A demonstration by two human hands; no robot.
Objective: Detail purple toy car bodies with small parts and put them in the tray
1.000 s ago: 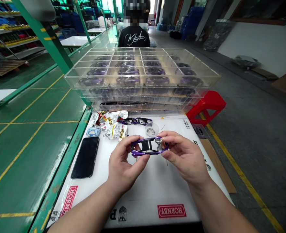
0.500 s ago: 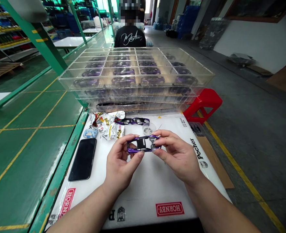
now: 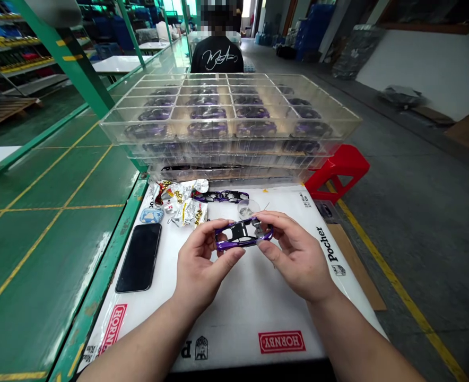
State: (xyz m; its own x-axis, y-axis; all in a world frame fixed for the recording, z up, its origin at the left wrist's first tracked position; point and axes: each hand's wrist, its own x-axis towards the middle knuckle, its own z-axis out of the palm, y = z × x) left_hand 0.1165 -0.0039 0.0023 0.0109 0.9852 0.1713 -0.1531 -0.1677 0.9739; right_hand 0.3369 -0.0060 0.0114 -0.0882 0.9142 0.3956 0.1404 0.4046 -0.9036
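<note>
A purple model car body (image 3: 239, 243) with a black roof is held above the white table covering by both hands. My left hand (image 3: 206, 260) grips its left end, thumb on the near side and fingers behind. My right hand (image 3: 296, 254) pinches the right end between thumb and fingers, by a small grey part (image 3: 258, 228) that sits in the body's opening. Just beyond the hands lie more purple car bodies (image 3: 222, 197) and a small clear round dish (image 3: 247, 210).
Stacked clear compartment trays (image 3: 230, 130) with purple car bodies fill the far end. On the left lie a phone (image 3: 139, 258), a light-blue case (image 3: 152, 215) and crumpled wrappers (image 3: 184, 204). A red stool (image 3: 341, 172) stands at right; a person (image 3: 217, 55) sits beyond the trays.
The car body has tilted, its right end now a little higher and its purple side turned more toward me. Both hands keep their hold, and the view has shifted slightly.
</note>
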